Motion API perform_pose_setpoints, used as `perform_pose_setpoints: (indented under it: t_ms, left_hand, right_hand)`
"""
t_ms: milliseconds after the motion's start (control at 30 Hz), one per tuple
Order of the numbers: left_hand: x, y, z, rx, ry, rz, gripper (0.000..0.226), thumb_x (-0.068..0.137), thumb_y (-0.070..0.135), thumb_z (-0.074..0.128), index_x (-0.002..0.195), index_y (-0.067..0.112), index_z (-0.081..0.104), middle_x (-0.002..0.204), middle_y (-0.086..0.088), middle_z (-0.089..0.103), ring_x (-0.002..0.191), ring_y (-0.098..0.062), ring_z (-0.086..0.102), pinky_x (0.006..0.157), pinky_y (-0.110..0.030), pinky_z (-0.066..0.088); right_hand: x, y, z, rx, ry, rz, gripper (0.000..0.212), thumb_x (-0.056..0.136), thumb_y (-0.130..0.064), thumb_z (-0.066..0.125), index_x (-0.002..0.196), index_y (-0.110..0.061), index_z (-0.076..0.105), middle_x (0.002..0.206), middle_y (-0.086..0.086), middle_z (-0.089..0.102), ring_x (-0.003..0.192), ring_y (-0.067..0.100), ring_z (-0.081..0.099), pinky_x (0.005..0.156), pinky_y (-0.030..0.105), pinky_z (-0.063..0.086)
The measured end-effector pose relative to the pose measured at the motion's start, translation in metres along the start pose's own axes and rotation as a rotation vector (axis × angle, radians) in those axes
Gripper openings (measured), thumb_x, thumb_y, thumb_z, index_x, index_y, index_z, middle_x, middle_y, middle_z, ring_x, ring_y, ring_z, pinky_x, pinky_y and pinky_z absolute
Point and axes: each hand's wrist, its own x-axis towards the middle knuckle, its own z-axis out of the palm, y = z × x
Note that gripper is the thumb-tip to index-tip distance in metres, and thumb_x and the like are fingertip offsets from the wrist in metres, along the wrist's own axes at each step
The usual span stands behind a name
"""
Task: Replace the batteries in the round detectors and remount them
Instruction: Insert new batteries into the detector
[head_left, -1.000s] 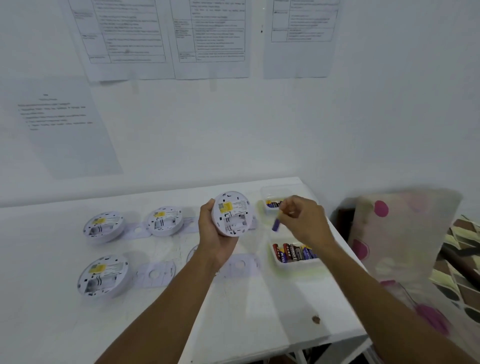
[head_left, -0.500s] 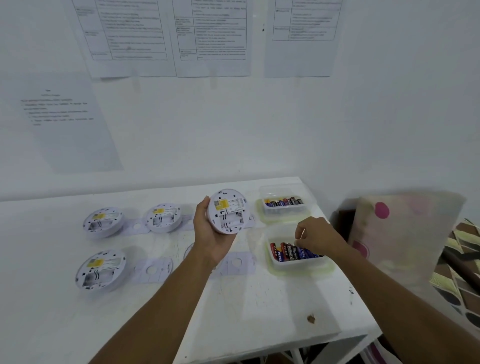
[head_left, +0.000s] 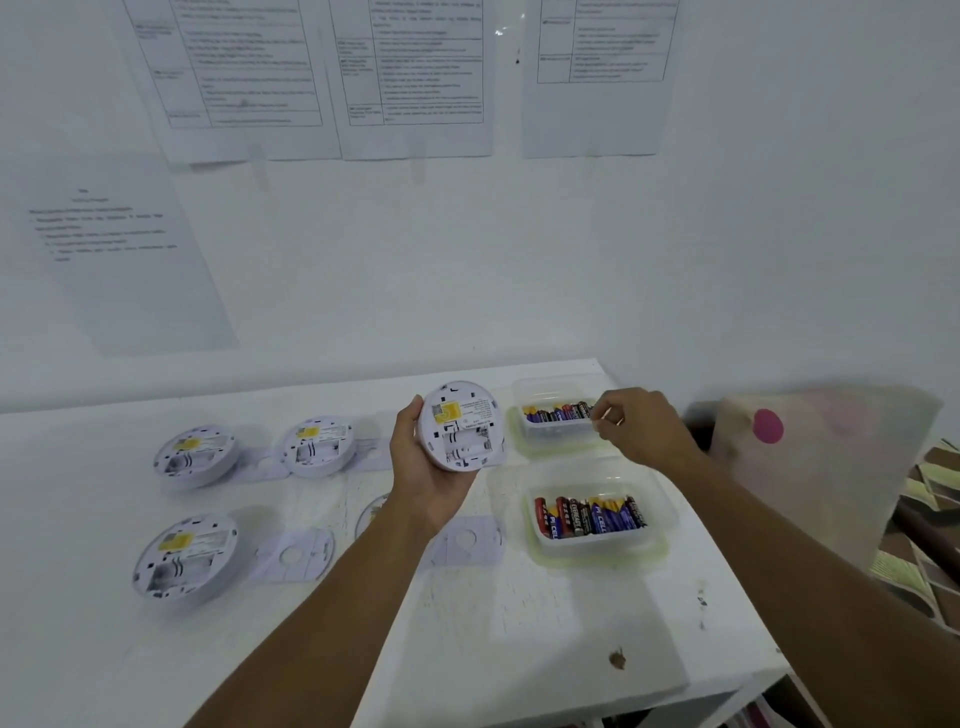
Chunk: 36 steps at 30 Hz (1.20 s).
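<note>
My left hand (head_left: 423, 470) grips a white round detector (head_left: 460, 423) above the table, back side toward me, with a yellow label and an empty battery bay. My right hand (head_left: 641, 426) hovers at the right end of the far clear tub (head_left: 550, 385). Its curled fingertips are at the batteries (head_left: 556, 414) in that tub; whether they pinch one is not visible. A nearer clear tub (head_left: 597, 552) holds several red, black and blue batteries (head_left: 589, 515).
Three more detectors lie back-up on the white table: two at the far left (head_left: 195, 454) (head_left: 319, 447) and one nearer (head_left: 184, 556). Flat mounting plates (head_left: 296, 556) (head_left: 467, 540) lie beside them. The table's right edge (head_left: 748, 613) borders a dotted cushion (head_left: 810, 467).
My right hand carried a purple battery down to the near tub, came away without it, then moved up to the far tub. My left hand kept the detector nearly still.
</note>
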Motion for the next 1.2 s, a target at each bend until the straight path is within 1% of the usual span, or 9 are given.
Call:
perform_pose_setpoints:
  t_ms: [167, 367, 467, 633, 733, 867, 1000, 1100, 1200]
  left_hand:
    - [0.018, -0.006, 0.002, 0.014, -0.005, -0.013, 0.074, 0.079, 0.047, 0.060, 0.142, 0.010, 0.050, 0.143, -0.020, 0.053, 0.136, -0.036, 0.046, 0.117, -0.050, 0.029]
    - [0.034, -0.007, 0.003, -0.001, 0.011, -0.004, 0.073, 0.078, 0.047, 0.059, 0.141, 0.011, 0.051, 0.142, -0.020, 0.053, 0.135, -0.036, 0.047, 0.118, -0.049, 0.029]
    - [0.043, -0.007, 0.002, -0.002, 0.009, -0.008, 0.072, 0.080, 0.046, 0.059, 0.141, 0.011, 0.051, 0.142, -0.019, 0.053, 0.135, -0.036, 0.047, 0.118, -0.049, 0.029]
    - [0.053, -0.003, 0.000, 0.003, 0.016, -0.014, 0.071, 0.080, 0.044, 0.060, 0.141, 0.010, 0.052, 0.141, -0.020, 0.054, 0.135, -0.036, 0.047, 0.117, -0.049, 0.030]
    - [0.059, 0.002, -0.003, 0.008, 0.025, -0.020, 0.071, 0.080, 0.044, 0.060, 0.141, 0.010, 0.051, 0.142, -0.020, 0.053, 0.135, -0.036, 0.047, 0.117, -0.049, 0.031]
    - [0.067, 0.009, -0.005, 0.010, 0.027, -0.021, 0.071, 0.079, 0.044, 0.061, 0.142, 0.012, 0.051, 0.143, -0.020, 0.052, 0.136, -0.036, 0.045, 0.117, -0.049, 0.030]
    - [0.069, 0.013, -0.004, 0.001, 0.017, -0.026, 0.070, 0.081, 0.044, 0.060, 0.142, 0.012, 0.051, 0.145, -0.020, 0.050, 0.138, -0.037, 0.043, 0.117, -0.048, 0.031]
    - [0.071, 0.016, -0.003, -0.004, 0.020, -0.011, 0.069, 0.081, 0.045, 0.060, 0.141, 0.013, 0.052, 0.145, -0.020, 0.050, 0.138, -0.037, 0.042, 0.117, -0.049, 0.030]
    - [0.072, 0.020, -0.003, -0.001, 0.026, 0.016, 0.069, 0.081, 0.046, 0.059, 0.141, 0.013, 0.052, 0.144, -0.020, 0.051, 0.137, -0.037, 0.044, 0.116, -0.048, 0.031]
  right_hand:
    - [0.032, 0.013, 0.000, 0.030, 0.001, 0.044, 0.012, 0.082, -0.019, 0.068, 0.075, -0.028, 0.067, 0.079, -0.002, 0.072, 0.062, 0.011, 0.059, 0.057, 0.022, 0.040]
    - [0.069, 0.011, 0.006, -0.067, -0.032, 0.037, 0.007, 0.082, -0.023, 0.068, 0.076, -0.026, 0.068, 0.081, -0.001, 0.070, 0.070, 0.017, 0.066, 0.065, 0.026, 0.049]
    - [0.085, 0.012, 0.011, -0.158, -0.071, 0.033, 0.005, 0.080, -0.025, 0.071, 0.080, -0.026, 0.066, 0.089, 0.000, 0.066, 0.076, 0.019, 0.063, 0.069, 0.027, 0.048]
    - [0.100, 0.008, 0.019, -0.332, -0.162, 0.036, 0.016, 0.080, -0.023, 0.071, 0.094, -0.020, 0.066, 0.094, 0.000, 0.055, 0.084, 0.021, 0.055, 0.070, 0.029, 0.043]
    - [0.107, 0.001, 0.027, -0.416, -0.173, 0.031, 0.020, 0.078, -0.022, 0.072, 0.095, -0.014, 0.064, 0.095, 0.004, 0.060, 0.082, 0.024, 0.058, 0.070, 0.030, 0.048]
    - [0.110, 0.005, 0.037, -0.439, -0.164, 0.055, 0.021, 0.075, -0.006, 0.064, 0.096, -0.010, 0.065, 0.095, 0.009, 0.063, 0.073, 0.024, 0.056, 0.064, 0.027, 0.048]
    - [0.105, -0.003, 0.031, -0.235, -0.041, 0.072, 0.016, 0.074, -0.010, 0.066, 0.086, -0.020, 0.069, 0.090, 0.006, 0.067, 0.074, 0.024, 0.062, 0.063, 0.026, 0.047]
    - [0.088, -0.032, 0.020, 0.251, 0.050, 0.065, 0.012, 0.074, -0.012, 0.070, 0.080, -0.021, 0.065, 0.071, 0.001, 0.072, 0.055, 0.014, 0.062, 0.052, 0.025, 0.050]
    - [0.055, -0.072, 0.017, 0.641, 0.058, -0.028, 0.012, 0.076, -0.008, 0.070, 0.081, -0.016, 0.062, 0.067, 0.001, 0.072, 0.056, 0.016, 0.059, 0.053, 0.030, 0.048]
